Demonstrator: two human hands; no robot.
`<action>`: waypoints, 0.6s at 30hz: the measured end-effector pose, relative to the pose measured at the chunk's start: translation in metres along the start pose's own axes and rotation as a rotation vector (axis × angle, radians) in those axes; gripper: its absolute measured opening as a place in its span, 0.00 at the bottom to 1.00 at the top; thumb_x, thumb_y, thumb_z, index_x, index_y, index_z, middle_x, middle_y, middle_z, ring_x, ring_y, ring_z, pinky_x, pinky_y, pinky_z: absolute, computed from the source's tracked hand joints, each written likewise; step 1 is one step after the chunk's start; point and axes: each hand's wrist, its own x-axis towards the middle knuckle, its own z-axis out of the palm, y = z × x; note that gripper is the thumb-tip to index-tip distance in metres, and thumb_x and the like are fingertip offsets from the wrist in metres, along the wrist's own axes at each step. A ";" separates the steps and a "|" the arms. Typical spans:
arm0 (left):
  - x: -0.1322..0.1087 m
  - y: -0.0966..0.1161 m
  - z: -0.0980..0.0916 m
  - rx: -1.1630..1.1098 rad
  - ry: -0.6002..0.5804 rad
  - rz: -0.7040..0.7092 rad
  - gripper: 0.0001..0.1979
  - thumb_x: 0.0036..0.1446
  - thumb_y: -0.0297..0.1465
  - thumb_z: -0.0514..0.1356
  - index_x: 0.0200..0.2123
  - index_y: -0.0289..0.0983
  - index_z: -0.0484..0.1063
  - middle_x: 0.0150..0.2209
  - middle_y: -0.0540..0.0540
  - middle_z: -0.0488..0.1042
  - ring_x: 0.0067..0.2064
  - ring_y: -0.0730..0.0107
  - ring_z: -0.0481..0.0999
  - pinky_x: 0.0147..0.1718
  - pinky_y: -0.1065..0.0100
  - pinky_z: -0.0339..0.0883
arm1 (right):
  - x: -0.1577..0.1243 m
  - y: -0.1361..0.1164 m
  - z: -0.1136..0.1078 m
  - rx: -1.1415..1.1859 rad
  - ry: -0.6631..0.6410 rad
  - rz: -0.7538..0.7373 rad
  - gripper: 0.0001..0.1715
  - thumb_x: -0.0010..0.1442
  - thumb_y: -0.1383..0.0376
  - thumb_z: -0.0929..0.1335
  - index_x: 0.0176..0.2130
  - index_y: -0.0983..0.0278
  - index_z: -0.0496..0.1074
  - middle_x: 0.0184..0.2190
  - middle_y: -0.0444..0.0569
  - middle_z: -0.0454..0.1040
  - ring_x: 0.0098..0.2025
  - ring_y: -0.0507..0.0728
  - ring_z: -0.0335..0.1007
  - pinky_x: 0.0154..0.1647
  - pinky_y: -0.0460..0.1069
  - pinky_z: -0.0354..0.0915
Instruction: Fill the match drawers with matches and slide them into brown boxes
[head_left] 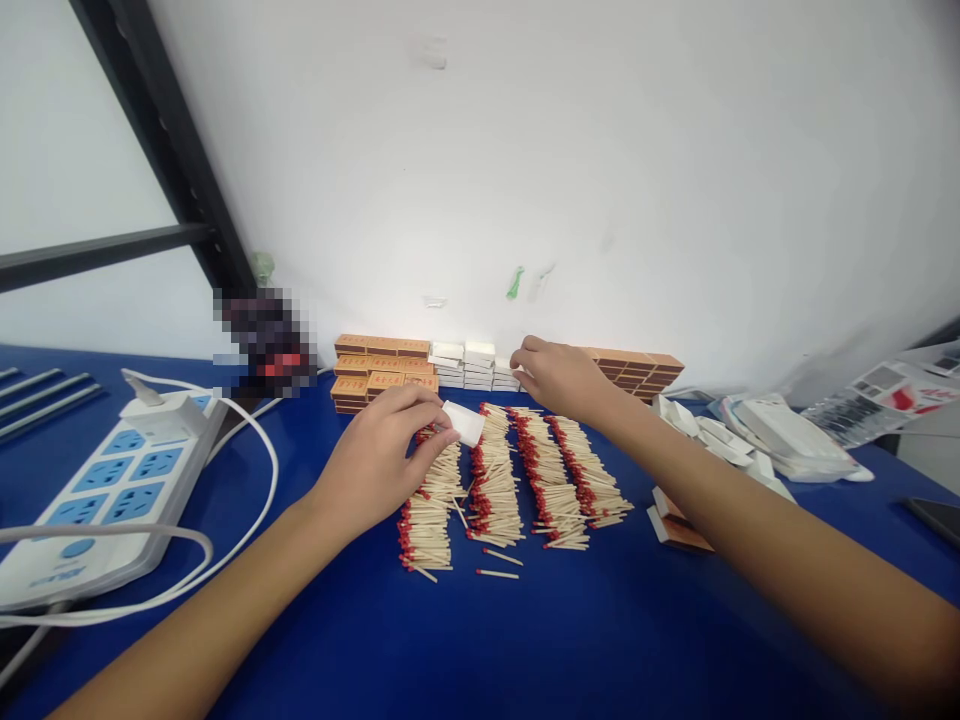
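My left hand (382,450) pinches a small white matchbox tray (465,423) just above several rows of red-tipped matches (517,480) laid out on the blue table (525,640). My right hand (559,378) reaches to the far edge of the table, its fingers curled at a stack of white matchbox trays (465,365) by the wall. Whether those fingers grip a tray is hidden. Stacks of orange matchbox sleeves (379,370) stand left of the white trays, and more orange sleeves (637,370) stand to the right.
A white and blue power strip (105,490) with a plugged-in adapter and looping white cable lies at the left. Loose white trays and sleeves (720,440) lie at the right, beside plastic packaging (870,390). A black metal frame (165,170) rises at the back left.
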 end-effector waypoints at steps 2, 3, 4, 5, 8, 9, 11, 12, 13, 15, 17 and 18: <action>0.000 0.000 0.001 -0.007 0.001 -0.004 0.06 0.70 0.33 0.62 0.39 0.40 0.78 0.46 0.45 0.77 0.49 0.60 0.77 0.51 0.56 0.71 | -0.008 -0.007 -0.008 0.030 0.052 -0.016 0.17 0.74 0.65 0.60 0.47 0.65 0.77 0.46 0.56 0.77 0.40 0.60 0.73 0.33 0.52 0.52; 0.000 0.000 0.001 -0.011 -0.002 -0.003 0.06 0.70 0.33 0.62 0.39 0.40 0.78 0.46 0.45 0.77 0.49 0.60 0.77 0.51 0.56 0.71 | -0.011 -0.011 -0.011 0.033 0.070 -0.021 0.18 0.75 0.64 0.59 0.47 0.65 0.77 0.45 0.56 0.77 0.39 0.59 0.72 0.33 0.52 0.52; -0.001 -0.001 0.001 -0.013 -0.006 0.001 0.06 0.70 0.33 0.62 0.39 0.40 0.78 0.47 0.45 0.77 0.49 0.60 0.77 0.51 0.57 0.71 | -0.013 -0.013 -0.014 0.029 0.076 -0.023 0.19 0.75 0.64 0.59 0.46 0.65 0.77 0.44 0.55 0.77 0.39 0.59 0.72 0.33 0.52 0.52; -0.001 -0.001 0.002 -0.014 -0.010 0.005 0.06 0.70 0.33 0.62 0.39 0.40 0.78 0.47 0.45 0.77 0.50 0.60 0.77 0.51 0.57 0.71 | -0.014 -0.015 -0.015 0.021 0.075 -0.022 0.19 0.75 0.64 0.59 0.46 0.65 0.77 0.44 0.56 0.77 0.39 0.59 0.72 0.34 0.53 0.52; -0.001 -0.002 0.002 -0.011 -0.012 0.015 0.06 0.70 0.33 0.62 0.40 0.40 0.78 0.47 0.45 0.77 0.50 0.60 0.77 0.50 0.57 0.70 | -0.009 -0.014 -0.009 0.006 0.048 0.018 0.18 0.75 0.64 0.61 0.50 0.65 0.77 0.47 0.57 0.77 0.40 0.60 0.73 0.34 0.53 0.54; -0.002 -0.002 0.003 -0.009 -0.012 0.014 0.06 0.70 0.33 0.62 0.40 0.40 0.78 0.46 0.45 0.77 0.49 0.60 0.77 0.50 0.57 0.70 | -0.005 -0.012 -0.005 0.005 0.040 0.035 0.17 0.75 0.63 0.61 0.52 0.65 0.77 0.48 0.58 0.76 0.41 0.61 0.73 0.35 0.53 0.55; -0.002 -0.002 0.003 -0.007 -0.013 0.013 0.06 0.70 0.33 0.62 0.40 0.40 0.78 0.46 0.45 0.77 0.49 0.60 0.77 0.50 0.57 0.70 | 0.002 -0.007 0.005 -0.008 0.023 0.053 0.17 0.75 0.62 0.61 0.53 0.66 0.76 0.50 0.58 0.76 0.43 0.61 0.74 0.36 0.53 0.57; -0.002 -0.002 0.003 -0.007 -0.013 0.013 0.06 0.70 0.33 0.61 0.40 0.40 0.78 0.46 0.45 0.77 0.49 0.60 0.77 0.50 0.57 0.70 | 0.005 -0.005 0.010 -0.018 0.017 0.053 0.18 0.76 0.62 0.61 0.53 0.66 0.76 0.51 0.58 0.76 0.44 0.62 0.74 0.36 0.52 0.57; -0.002 -0.002 0.002 -0.008 -0.013 0.013 0.06 0.70 0.33 0.61 0.40 0.40 0.78 0.46 0.45 0.77 0.49 0.60 0.77 0.50 0.57 0.70 | 0.007 -0.003 0.014 -0.030 0.013 0.050 0.18 0.76 0.62 0.60 0.52 0.66 0.76 0.51 0.58 0.75 0.44 0.61 0.75 0.36 0.52 0.58; -0.002 -0.001 0.002 -0.010 -0.011 0.015 0.06 0.70 0.32 0.62 0.40 0.40 0.78 0.47 0.45 0.77 0.50 0.60 0.77 0.50 0.57 0.70 | 0.010 0.000 0.019 -0.048 0.010 0.041 0.19 0.77 0.63 0.59 0.50 0.66 0.77 0.50 0.58 0.75 0.44 0.61 0.75 0.36 0.52 0.58; -0.002 -0.001 0.001 -0.010 -0.011 0.014 0.06 0.70 0.32 0.62 0.39 0.39 0.78 0.46 0.46 0.77 0.50 0.61 0.77 0.51 0.57 0.70 | 0.011 0.001 0.022 -0.057 0.009 0.032 0.20 0.77 0.64 0.58 0.48 0.66 0.77 0.49 0.59 0.75 0.45 0.61 0.75 0.35 0.52 0.58; -0.002 0.000 0.001 -0.009 -0.012 0.014 0.06 0.70 0.32 0.62 0.39 0.39 0.78 0.46 0.46 0.77 0.50 0.61 0.77 0.51 0.58 0.70 | 0.011 0.001 0.022 -0.060 0.009 0.030 0.20 0.77 0.64 0.58 0.48 0.67 0.77 0.49 0.59 0.75 0.45 0.61 0.75 0.35 0.52 0.58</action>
